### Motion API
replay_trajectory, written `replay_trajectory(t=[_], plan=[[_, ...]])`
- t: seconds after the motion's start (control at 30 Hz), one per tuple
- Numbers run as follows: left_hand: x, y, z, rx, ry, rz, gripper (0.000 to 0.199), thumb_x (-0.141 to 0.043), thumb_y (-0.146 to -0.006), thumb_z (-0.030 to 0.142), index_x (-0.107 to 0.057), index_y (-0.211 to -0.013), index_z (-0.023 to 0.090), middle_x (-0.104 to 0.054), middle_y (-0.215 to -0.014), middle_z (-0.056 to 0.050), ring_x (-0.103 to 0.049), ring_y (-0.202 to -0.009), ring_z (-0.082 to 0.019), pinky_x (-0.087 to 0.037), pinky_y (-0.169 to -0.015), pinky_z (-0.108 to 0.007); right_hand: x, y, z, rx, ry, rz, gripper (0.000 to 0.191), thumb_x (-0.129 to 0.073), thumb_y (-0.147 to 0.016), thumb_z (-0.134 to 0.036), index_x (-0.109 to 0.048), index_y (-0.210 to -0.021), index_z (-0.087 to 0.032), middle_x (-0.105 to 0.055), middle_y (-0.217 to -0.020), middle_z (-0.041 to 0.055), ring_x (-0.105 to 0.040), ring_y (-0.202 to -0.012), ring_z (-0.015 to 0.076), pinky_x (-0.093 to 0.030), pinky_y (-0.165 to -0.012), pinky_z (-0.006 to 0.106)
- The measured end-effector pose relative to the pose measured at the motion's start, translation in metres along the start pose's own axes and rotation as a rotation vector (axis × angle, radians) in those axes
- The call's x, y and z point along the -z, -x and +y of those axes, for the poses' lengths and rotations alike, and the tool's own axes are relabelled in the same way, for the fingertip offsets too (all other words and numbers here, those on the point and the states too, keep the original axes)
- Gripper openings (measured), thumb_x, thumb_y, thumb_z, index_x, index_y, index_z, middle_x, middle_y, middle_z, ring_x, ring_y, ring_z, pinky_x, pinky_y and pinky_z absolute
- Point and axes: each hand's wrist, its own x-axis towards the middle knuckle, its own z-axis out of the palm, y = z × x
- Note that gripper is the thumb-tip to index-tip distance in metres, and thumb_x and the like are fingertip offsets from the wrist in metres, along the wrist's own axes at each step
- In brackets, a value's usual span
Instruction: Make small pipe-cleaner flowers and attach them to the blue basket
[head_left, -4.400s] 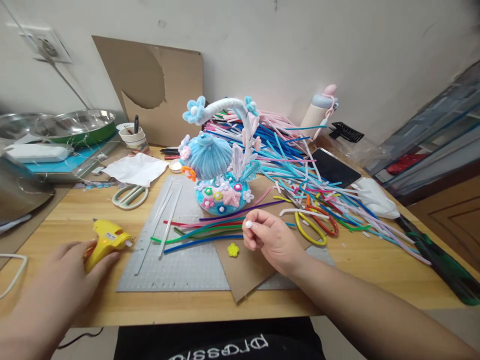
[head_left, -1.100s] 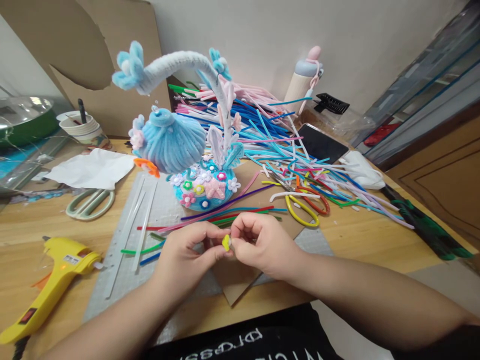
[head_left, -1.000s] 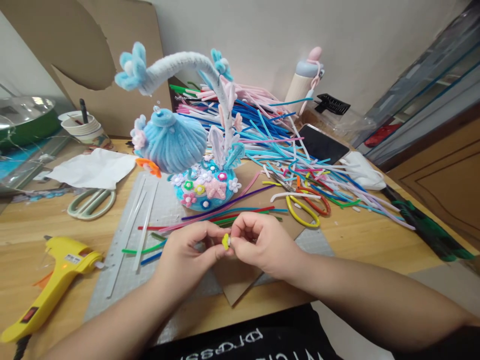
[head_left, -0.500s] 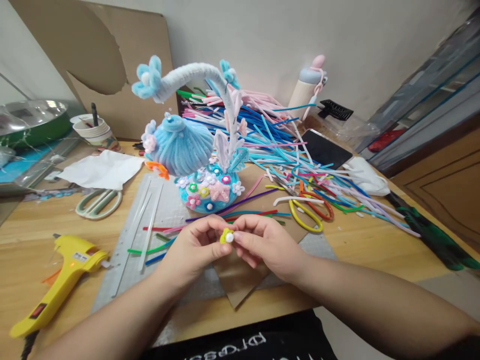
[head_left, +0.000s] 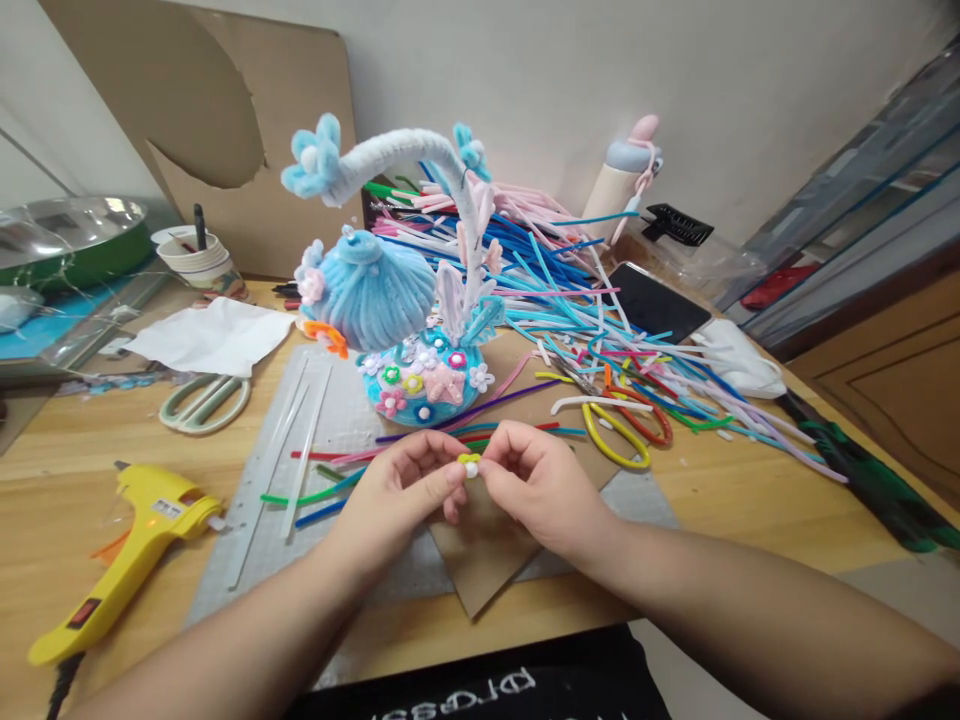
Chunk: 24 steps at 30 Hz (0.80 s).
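Note:
Between the fingertips of both hands is a small yellow flower (head_left: 470, 460) with a white bead centre, held above a piece of brown cardboard (head_left: 480, 560). My left hand (head_left: 412, 482) pinches it from the left, thumb and fingers closed. From the right, my right hand (head_left: 541, 490) grips its edge between thumb and bent fingers. Just behind the hands stands a pipe-cleaner lamp: a blue shell-like shade (head_left: 367, 290), a white curved stem (head_left: 405, 145) with blue flowers, and a round blue base (head_left: 382, 400) covered in small flowers and a pink star.
A yellow glue gun (head_left: 142, 550) lies at the left, near pale green-handled scissors (head_left: 206, 402) and a white cloth (head_left: 214, 335). Loose pipe cleaners (head_left: 555, 270) cover the back right, beside yellow-and-orange-handled scissors (head_left: 615, 435), a phone (head_left: 660, 300) and a bottle (head_left: 622, 180).
The yellow flower has tipped between my fingers, its white bead now facing lower toward me. Both hands stay closed on it. The whole view has shifted slightly, scene moving right.

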Motion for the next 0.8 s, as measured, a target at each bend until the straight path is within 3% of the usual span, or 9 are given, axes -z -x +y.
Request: replay_trajectory(t=[0.23,0.47,0.8], plan=[[-0.0017,0.0015,0.0015,0.027,-0.106,0.002,0.024,-0.074,-0.071,0.032,-0.060,-0.075,0.013,-0.060,-0.060,0.002,-0.053,-0.053,-0.007,-0.044,-0.054,-0.018,-0.0004,0.0006,0.0028,0.011,0.125,0.008,0.014,-0.055,-0.073,-0.024,-0.047,-0.063,-0.019,-0.047,-0.054,-0.0054,-0.038,-0.049,0.0074,-0.030,-0.043,0.019],[-0.0026,0.0011,0.0031,0.025,-0.083,0.000,0.024,-0.075,-0.070,0.032,-0.061,-0.076,0.013,-0.061,-0.060,0.002,-0.054,-0.053,-0.008,-0.044,-0.054,-0.018,-0.0009,0.0008,0.0028,0.017,0.137,0.001,0.014,-0.055,-0.074,-0.022,-0.046,-0.063,-0.019,-0.045,-0.054,-0.0059,-0.037,-0.049,0.0072,-0.029,-0.043,0.018],[-0.0006,0.0023,0.0045,0.082,-0.072,0.047,0.026,-0.076,-0.067,0.034,-0.060,-0.067,0.014,-0.062,-0.051,0.002,-0.055,-0.046,-0.008,-0.045,-0.049,-0.019,0.0013,-0.0001,0.0021,-0.015,-0.053,-0.078,0.017,-0.053,-0.081,-0.028,-0.047,-0.069,-0.019,-0.042,-0.050,-0.0087,-0.035,-0.040,0.0053,-0.028,-0.040,0.018]])
